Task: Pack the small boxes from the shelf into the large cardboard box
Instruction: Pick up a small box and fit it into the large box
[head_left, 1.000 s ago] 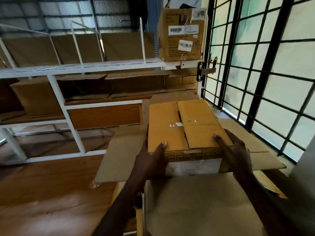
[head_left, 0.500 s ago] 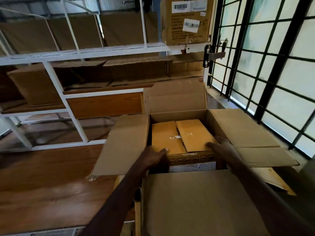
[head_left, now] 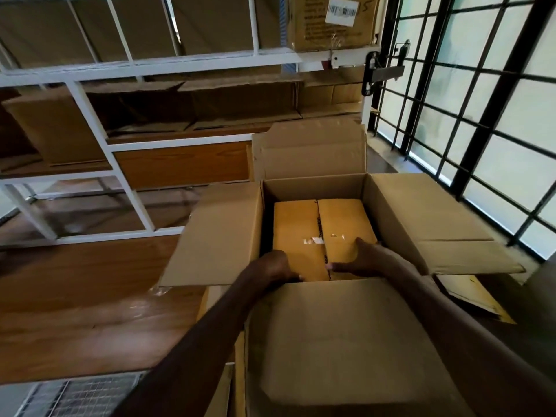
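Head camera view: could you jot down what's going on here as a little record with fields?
Small box: yellowish, lowered inside the large cardboard box
Large box flaps: all four folded open
Left hand: on the small box's near left edge
Right hand: resting on its top, near right
Shelf: white frame, another labelled box on top

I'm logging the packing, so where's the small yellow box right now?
In the head view, centre-right, the small yellow box sits down inside the large cardboard box, both hands on its near edge.
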